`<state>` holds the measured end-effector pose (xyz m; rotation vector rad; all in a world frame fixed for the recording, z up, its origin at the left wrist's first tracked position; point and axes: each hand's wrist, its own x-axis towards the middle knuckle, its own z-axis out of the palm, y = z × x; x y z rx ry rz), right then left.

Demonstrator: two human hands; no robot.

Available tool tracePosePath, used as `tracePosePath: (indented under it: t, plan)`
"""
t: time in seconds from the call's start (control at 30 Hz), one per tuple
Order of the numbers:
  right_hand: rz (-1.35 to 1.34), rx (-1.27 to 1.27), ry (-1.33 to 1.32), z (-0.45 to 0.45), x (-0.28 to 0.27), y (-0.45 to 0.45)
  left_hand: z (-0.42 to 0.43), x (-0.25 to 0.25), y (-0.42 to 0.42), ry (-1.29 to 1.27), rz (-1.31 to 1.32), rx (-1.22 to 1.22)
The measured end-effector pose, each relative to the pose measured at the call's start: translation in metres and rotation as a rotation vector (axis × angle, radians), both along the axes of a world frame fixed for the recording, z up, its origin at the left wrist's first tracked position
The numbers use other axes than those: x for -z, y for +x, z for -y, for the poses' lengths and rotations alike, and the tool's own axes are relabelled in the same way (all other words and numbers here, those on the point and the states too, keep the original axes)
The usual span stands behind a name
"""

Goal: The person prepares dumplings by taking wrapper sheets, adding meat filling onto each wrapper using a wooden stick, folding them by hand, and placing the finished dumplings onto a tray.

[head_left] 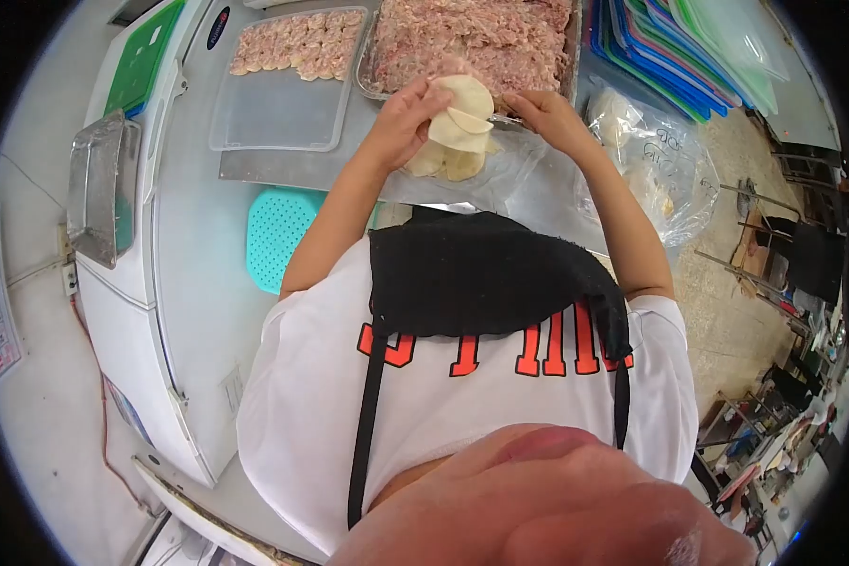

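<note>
My left hand [407, 123] pinches a round, pale dough wrapper [466, 94] near the front edge of a metal tray [372, 92] filled with minced meat [472, 42]. More round wrappers [448, 162] overlap just below it, lying on clear plastic. At the tray's front edge, my right hand [549, 121] has its fingers closed around a small brownish thing, mostly hidden, that I cannot make out. On the left, a translucent plastic sheet [274, 118] carries rows of small meat-filled dumplings [297, 45].
Blue, green and clear plastic sheets [660, 52] are stacked at the back right. A clear bag [665, 160] of pale items lies beside my right forearm. A turquoise perforated basket [278, 236] sits left of my body. An empty metal pan [104, 189] stands farther left.
</note>
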<state>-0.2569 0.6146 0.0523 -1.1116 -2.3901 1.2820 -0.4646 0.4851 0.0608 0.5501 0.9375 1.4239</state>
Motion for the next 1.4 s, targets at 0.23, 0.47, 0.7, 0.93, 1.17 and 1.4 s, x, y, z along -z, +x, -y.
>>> tracePosePath:
  t: [0.23,0.47,0.7,0.93,1.17,1.4]
  plan:
    - [-0.386,0.089,-0.483,0.029,-0.005,-0.005,-0.011,0.030,0.017,0.038,-0.232,-0.200]
    - [-0.373,0.132,-0.608,0.037,0.012,-0.010,-0.015,0.021,0.021,0.183,-0.046,-0.468]
    - [-0.360,0.151,-0.437,0.039,0.004,0.008,-0.013,-0.002,-0.025,0.188,-0.461,-0.412]
    - [-0.251,0.057,-0.403,0.020,-0.016,0.029,-0.023,-0.035,-0.024,0.237,-0.421,-0.115]
    - [-0.391,0.039,-0.335,0.033,-0.008,0.024,-0.051,0.023,-0.032,0.250,-0.671,-0.296]
    - [-0.422,0.100,-0.545,0.037,-0.034,-0.001,-0.060,0.018,-0.006,-0.024,0.047,-0.180]
